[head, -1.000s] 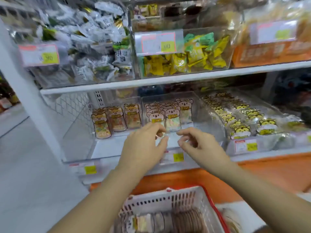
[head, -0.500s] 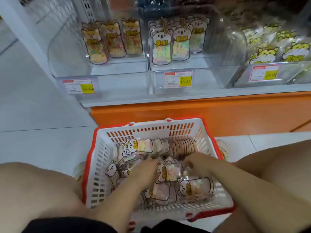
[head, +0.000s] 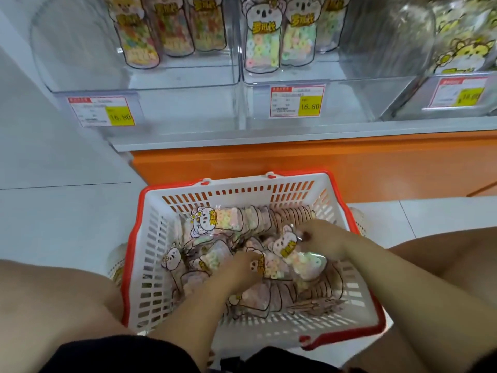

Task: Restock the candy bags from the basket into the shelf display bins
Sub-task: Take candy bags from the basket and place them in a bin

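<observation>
- While both arms reach down into it, the white basket with the red rim sits on the pale floor tiles, between the person's bare knees and just in front of the orange shelf base.
- Head view, basket first: it's loaded with a loose heap of candy bags. One koala bag stands on edge near the back wall.
- Right hand: fingers curled, pinching the head end of a koala candy bag that lies on top of the heap, right of the middle of the basket.
- Left hand: dug into the heap just beside that bag. The fingertips are buried, so honestly I can't tell whether it has hold of anything.
- Up on the shelf there are three clear display bins side by side.
- Bear bags stand toward the back of the left bin, koala ones in the middle bin, tiger ones in the right bin.
- Each bin front carries a price tag; the left and middle ones read 16.80.
</observation>
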